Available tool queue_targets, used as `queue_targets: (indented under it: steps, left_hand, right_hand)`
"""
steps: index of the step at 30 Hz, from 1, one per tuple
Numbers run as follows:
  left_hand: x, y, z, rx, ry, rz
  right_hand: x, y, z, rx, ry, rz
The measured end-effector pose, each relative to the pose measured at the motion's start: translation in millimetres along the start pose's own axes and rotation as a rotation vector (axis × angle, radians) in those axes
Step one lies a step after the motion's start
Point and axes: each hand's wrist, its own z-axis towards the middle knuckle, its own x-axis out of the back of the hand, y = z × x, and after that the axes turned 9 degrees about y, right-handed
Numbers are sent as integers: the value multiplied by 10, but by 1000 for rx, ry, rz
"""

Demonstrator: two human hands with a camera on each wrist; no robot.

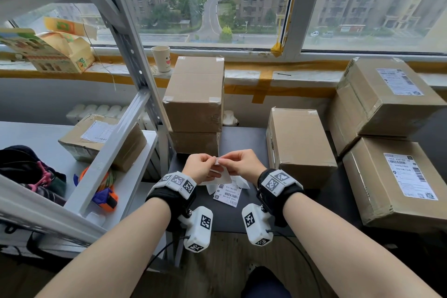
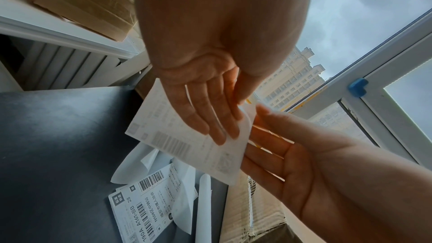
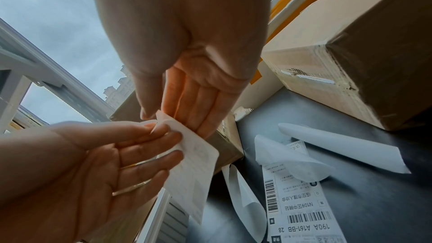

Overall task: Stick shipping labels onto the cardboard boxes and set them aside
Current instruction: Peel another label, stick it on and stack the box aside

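Both hands meet over the dark table [image 1: 244, 143]. My left hand [image 1: 205, 162] and right hand [image 1: 232, 162] each pinch the top corner of a white shipping label [image 1: 221, 175], which hangs down between them. In the left wrist view the left hand [image 2: 224, 117] lies with its fingers along the printed label [image 2: 177, 147]. In the right wrist view the right hand [image 3: 177, 114] pinches the label's corner [image 3: 194, 163] with its thumb. Plain brown boxes stand behind: a stack of two [image 1: 193, 94] and a single box [image 1: 302, 138].
Another printed label [image 1: 227, 195] and curled backing papers [image 1: 242, 182] lie on the table under the hands. Two labelled boxes [image 1: 399, 181] are stacked at the right, another labelled box [image 1: 101, 140] on the left shelf. A tape dispenser [image 1: 106, 197] and a paper cup [image 1: 161, 58] are nearby.
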Motion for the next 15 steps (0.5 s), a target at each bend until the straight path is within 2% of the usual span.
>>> queue_targets:
  steps: [7,15]
  left_hand:
    - [2,-39,-2,18,-32,43]
    - [84,-213,12,117,-17,84]
  right_hand:
    - [28,26,-26,-37,115,-37]
    - [107,155,15,-88,311,-46]
